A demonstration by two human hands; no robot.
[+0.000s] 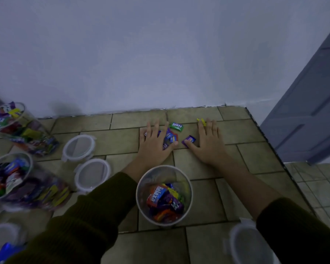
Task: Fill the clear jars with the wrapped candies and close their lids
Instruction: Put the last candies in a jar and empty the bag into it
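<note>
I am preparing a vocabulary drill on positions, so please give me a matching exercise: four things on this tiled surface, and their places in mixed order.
1. green candy
2. lone purple candy
3. yellow candy
4. partly filled jar

a. nearest the camera, lid off
b. at the fingertips of the right hand
c. at the right thumb tip
d. between left hand and right hand, untouched

Pairs: 1-d, 2-c, 3-b, 4-a.

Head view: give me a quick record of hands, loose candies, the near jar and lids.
left hand: flat, fingers spread over a small candy pile
right hand: flat on the tiles, thumb at a purple candy
other loose candies: green candy between the hands, yellow candy at right fingertips
near jar: open, partly filled
lids: lid and second lid lying loose at left
</note>
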